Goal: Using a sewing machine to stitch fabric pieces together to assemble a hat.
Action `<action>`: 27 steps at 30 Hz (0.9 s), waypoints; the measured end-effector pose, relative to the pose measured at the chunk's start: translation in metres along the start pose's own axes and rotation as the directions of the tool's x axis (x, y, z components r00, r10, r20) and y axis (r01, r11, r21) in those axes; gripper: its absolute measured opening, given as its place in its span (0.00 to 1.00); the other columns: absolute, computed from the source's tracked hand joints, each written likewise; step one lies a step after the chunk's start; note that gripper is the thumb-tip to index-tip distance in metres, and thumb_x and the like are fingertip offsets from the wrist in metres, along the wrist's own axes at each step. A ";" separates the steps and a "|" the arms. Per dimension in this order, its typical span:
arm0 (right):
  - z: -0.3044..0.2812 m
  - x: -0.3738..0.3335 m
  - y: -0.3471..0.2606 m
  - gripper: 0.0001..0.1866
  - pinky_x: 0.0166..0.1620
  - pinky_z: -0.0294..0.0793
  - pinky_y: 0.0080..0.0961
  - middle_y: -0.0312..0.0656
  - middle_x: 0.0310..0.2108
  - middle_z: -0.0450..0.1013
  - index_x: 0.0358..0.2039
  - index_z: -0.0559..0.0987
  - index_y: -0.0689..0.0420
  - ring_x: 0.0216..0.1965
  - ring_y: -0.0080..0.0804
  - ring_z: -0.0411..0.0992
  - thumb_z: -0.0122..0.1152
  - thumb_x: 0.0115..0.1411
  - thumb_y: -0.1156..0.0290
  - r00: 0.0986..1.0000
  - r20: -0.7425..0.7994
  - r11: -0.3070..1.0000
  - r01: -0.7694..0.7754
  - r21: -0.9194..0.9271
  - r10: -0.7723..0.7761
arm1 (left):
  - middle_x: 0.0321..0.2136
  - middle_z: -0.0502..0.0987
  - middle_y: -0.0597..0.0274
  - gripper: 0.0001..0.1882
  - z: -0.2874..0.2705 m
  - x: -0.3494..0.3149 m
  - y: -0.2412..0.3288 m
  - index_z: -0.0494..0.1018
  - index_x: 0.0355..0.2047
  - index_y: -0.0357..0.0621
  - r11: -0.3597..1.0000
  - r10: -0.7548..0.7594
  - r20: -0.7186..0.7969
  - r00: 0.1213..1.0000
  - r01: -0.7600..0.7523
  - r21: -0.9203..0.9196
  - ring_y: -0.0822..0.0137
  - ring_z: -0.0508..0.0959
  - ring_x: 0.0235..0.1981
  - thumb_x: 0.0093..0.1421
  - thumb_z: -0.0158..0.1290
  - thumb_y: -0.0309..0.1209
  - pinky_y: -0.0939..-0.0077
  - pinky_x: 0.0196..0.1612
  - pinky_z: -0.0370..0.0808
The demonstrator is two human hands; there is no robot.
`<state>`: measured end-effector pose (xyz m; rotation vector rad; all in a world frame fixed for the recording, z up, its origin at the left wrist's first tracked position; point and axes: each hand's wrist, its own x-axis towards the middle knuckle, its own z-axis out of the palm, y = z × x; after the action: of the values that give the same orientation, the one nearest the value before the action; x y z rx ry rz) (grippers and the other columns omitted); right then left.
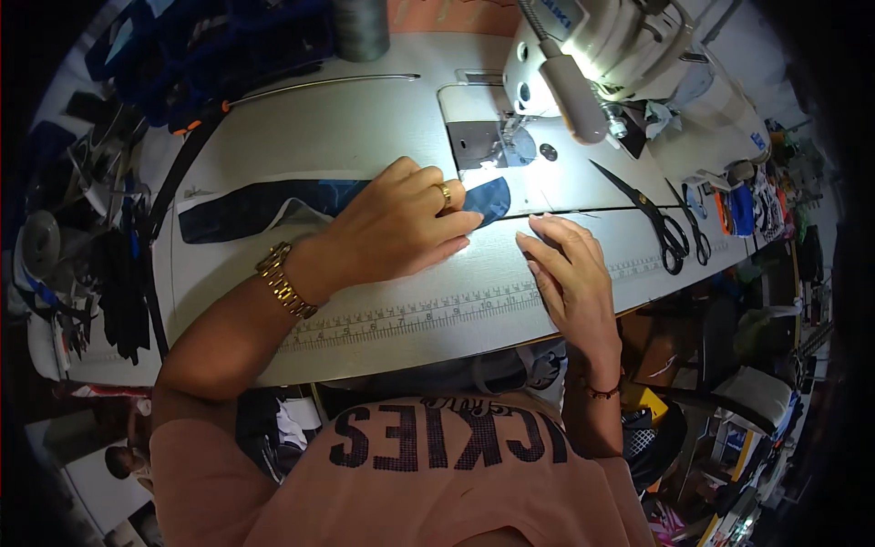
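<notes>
A long strip of dark blue patterned fabric (pixel 241 210) with a pale edge lies on the sewing table (pixel 319 137). Across its right part sits my left hand (pixel 396 219), fingers curled and pinching close to the rounded end. To the right, my right hand (pixel 570 273) rests on the tabletop with its fingers stretched out, a little apart from the fabric; nothing shows in it. Beyond both hands is the sewing machine (pixel 629 68), its lamp lit over the presser foot (pixel 513 128) and needle plate.
Black scissors (pixel 673 239) and a smaller dark pair (pixel 700 239) lie at the right. A long metal rod with an orange-black handle (pixel 205 117) lies at the far left, near blue bins (pixel 264 41) and a thread cone (pixel 361 27). A printed ruler (pixel 428 314) runs along the front edge.
</notes>
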<state>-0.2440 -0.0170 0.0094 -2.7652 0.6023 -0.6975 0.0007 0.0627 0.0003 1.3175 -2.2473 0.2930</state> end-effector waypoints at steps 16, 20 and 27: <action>0.002 0.001 0.000 0.13 0.53 0.69 0.34 0.43 0.45 0.74 0.43 0.80 0.59 0.50 0.42 0.70 0.59 0.56 0.79 0.999 -0.053 1.000 0.003 -0.013 -0.004 | 0.31 0.76 0.63 0.08 -0.031 0.008 -0.016 0.78 0.34 0.51 0.996 -0.090 0.060 0.994 0.088 0.031 0.66 0.75 0.35 0.58 0.55 0.38 0.67 0.40 0.70; 0.003 -0.002 0.002 0.12 0.53 0.69 0.34 0.43 0.45 0.73 0.42 0.79 0.59 0.51 0.42 0.70 0.59 0.56 0.79 0.998 -0.068 1.000 0.005 -0.030 -0.007 | 0.36 0.79 0.54 0.13 -0.086 -0.016 -0.109 0.79 0.40 0.51 0.836 -0.483 -0.122 0.867 0.499 0.231 0.55 0.78 0.42 0.62 0.48 0.38 0.61 0.43 0.75; 0.007 -0.001 -0.001 0.15 0.54 0.68 0.34 0.44 0.48 0.72 0.47 0.76 0.59 0.52 0.44 0.70 0.58 0.57 0.80 0.993 -0.114 0.999 -0.019 0.049 0.024 | 0.43 0.75 0.66 0.11 -0.108 -0.124 -0.185 0.77 0.42 0.56 0.530 -0.660 -0.112 0.743 0.566 0.631 0.58 0.72 0.52 0.60 0.50 0.35 0.52 0.50 0.69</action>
<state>-0.2411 -0.0149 0.0038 -2.6845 0.6286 -0.8596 0.2435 0.1081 0.0124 2.4730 -1.6327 0.7523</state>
